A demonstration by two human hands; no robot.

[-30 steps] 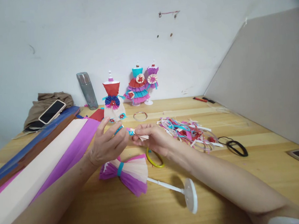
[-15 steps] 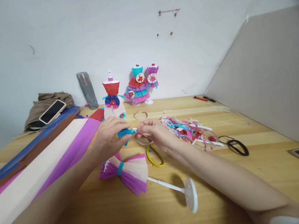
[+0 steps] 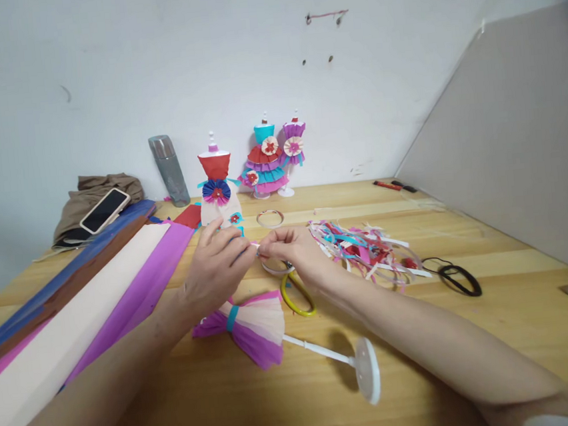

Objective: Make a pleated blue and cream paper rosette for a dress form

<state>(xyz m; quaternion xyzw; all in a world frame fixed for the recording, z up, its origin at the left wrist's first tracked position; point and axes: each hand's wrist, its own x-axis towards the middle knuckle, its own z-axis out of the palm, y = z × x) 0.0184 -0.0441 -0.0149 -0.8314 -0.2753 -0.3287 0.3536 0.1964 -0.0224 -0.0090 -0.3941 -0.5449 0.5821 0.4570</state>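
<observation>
My left hand (image 3: pixel 217 265) is closed around a gathered piece of blue crepe paper (image 3: pixel 241 231), which is mostly hidden behind the fingers. A small white strip (image 3: pixel 255 245) shows between the hands, and the fingertips of my right hand (image 3: pixel 294 253) pinch its end. Just below them, a doll-sized dress form lies on its side, wearing a purple and cream crepe paper dress (image 3: pixel 257 326) with a blue waistband. Its white stand (image 3: pixel 367 370) points right. Yellow-handled scissors (image 3: pixel 298 295) lie under my right hand, partly covered.
Long crepe paper strips (image 3: pixel 120 282) cover the left side. Dressed forms (image 3: pixel 215 169) stand by the wall beside a grey flask (image 3: pixel 170 174). Paper scraps (image 3: pixel 362 249) lie right of my hands, near a black cord loop (image 3: pixel 460 281). A phone (image 3: pixel 106 211) rests on brown cloth (image 3: pixel 96 191).
My left hand has turned and its fingers now cover most of the blue crepe paper, which was plainly visible before. My right hand stays pinched in nearly the same place. The view has shifted slightly.
</observation>
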